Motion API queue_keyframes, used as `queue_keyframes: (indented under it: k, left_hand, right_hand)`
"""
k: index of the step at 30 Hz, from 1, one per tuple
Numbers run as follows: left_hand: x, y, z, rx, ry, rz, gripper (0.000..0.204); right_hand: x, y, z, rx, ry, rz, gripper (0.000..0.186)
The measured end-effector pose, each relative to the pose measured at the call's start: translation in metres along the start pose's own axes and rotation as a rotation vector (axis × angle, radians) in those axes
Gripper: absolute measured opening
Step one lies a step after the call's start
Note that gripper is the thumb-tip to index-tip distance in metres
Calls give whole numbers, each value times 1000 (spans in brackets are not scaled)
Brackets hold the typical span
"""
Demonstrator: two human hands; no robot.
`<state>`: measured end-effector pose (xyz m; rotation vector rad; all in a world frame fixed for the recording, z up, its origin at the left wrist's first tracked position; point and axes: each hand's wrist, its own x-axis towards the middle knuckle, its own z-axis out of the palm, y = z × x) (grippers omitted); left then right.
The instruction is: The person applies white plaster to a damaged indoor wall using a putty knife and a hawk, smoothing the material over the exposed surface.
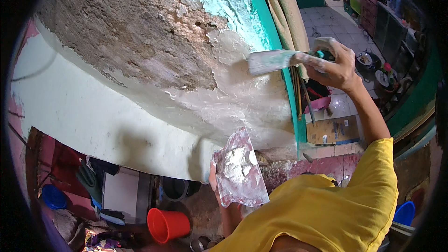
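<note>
My right hand [338, 66] is closed round the handle of a wide putty knife [269, 62]. Its blade is smeared white and lies at or close to the wall, by the green door frame [290, 98]. My left hand [213, 176], partly hidden, supports a flat plastering board [254, 184] from beneath. A mound of white putty [238, 163] sits on that board. In front of me the wall [126, 28] has a rough brown bare patch, with smooth pale putty [247, 98] spread below and right of it and flaking light turquoise paint above.
A beige curtain [282, 9] hangs at the doorway. Through it show a tiled floor [326, 23], a flat cardboard piece [333, 129] and pots [368, 60]. Below the white ledge [107, 116] stand a red bucket [168, 225], a dark bucket [175, 188] and a blue basin [53, 196].
</note>
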<state>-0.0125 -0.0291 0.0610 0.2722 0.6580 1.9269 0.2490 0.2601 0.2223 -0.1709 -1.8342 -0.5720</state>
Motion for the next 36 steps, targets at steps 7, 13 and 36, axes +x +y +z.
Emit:
queue_keyframes:
  k: [7, 13, 36]
  left_hand:
    - [-2, 0, 1, -17, -3, 14, 53]
    - [0, -1, -3, -32, -15, 12, 53]
    - [-46, 7, -7, -13, 41, 21, 57]
  right_hand:
    - [11, 9, -17, -75, -67, -7, 45]
    - [17, 14, -19, 23, -85, -86, 41]
    - [26, 29, 7, 161, -103, -146, 38]
